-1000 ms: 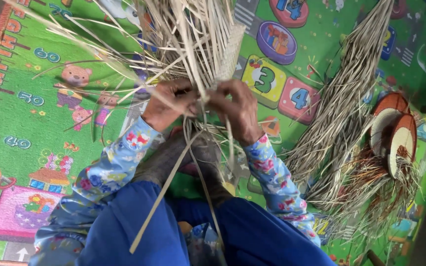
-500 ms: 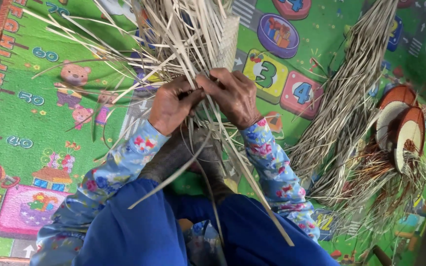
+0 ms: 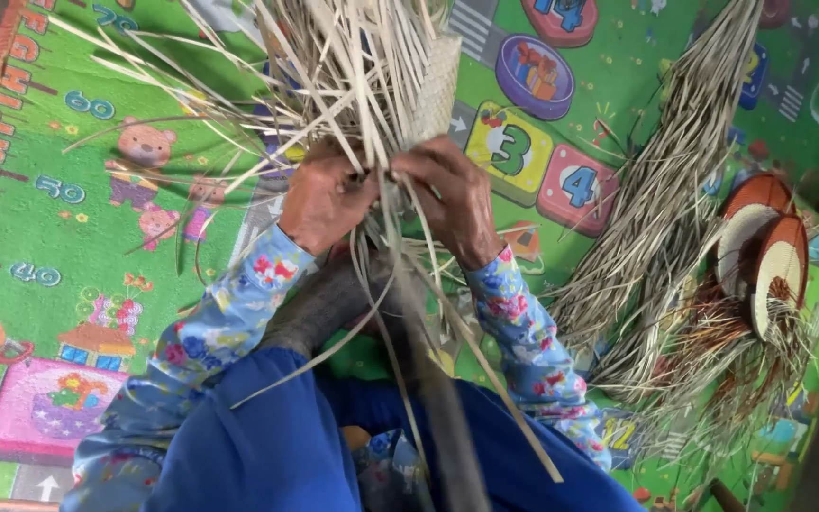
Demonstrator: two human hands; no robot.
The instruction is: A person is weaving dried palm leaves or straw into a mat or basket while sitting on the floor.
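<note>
Both of my hands work at the base of a half-woven piece of pale dried straw, whose loose strips fan out upward and to the left. My left hand pinches several strips at the left of the weave. My right hand grips strips just beside it, fingers curled into the bundle. A few long strips trail down over my blue-clad lap and my flowered sleeves.
A green children's play mat with pictures lies under everything. A big heap of dried straw lies to the right, with round woven brown-and-white pieces beside it. My legs in blue cloth fill the bottom.
Both hands have shifted slightly up into the bundle and regripped the strips. The trailing strips over my lap have swung to a new angle.
</note>
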